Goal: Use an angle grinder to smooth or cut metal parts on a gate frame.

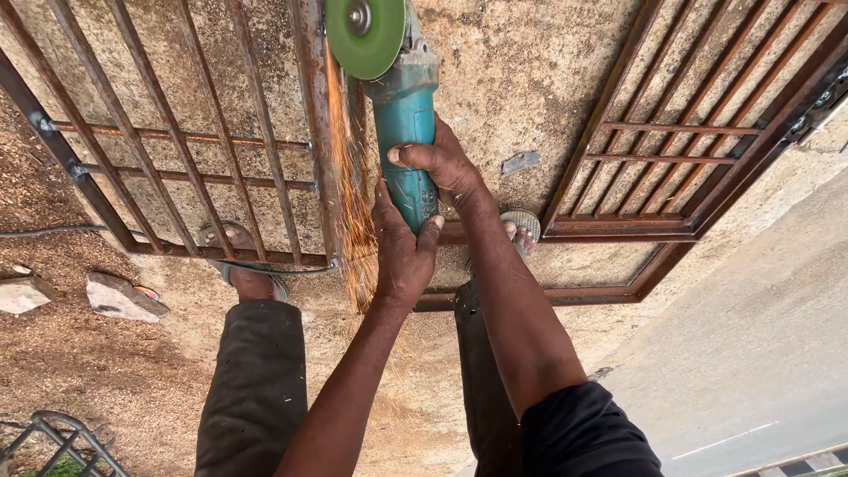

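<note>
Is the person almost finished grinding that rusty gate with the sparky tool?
Hard to tell. The gate frame looks fully put together. Both the left hand and right hand hold the teal grinder, sparks flying off the middle bar. The other bars look rusty and unground.

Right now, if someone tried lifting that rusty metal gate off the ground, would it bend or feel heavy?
The gate is probably stiff: its bars are welded into a frame. It is likely heavy, since it spans most of the ground. Its flat lie suggests it would slide, not roll.

Even, soft daylight without hard shadows; sharp focus, slight wide-angle stretch at the edges.
</note>
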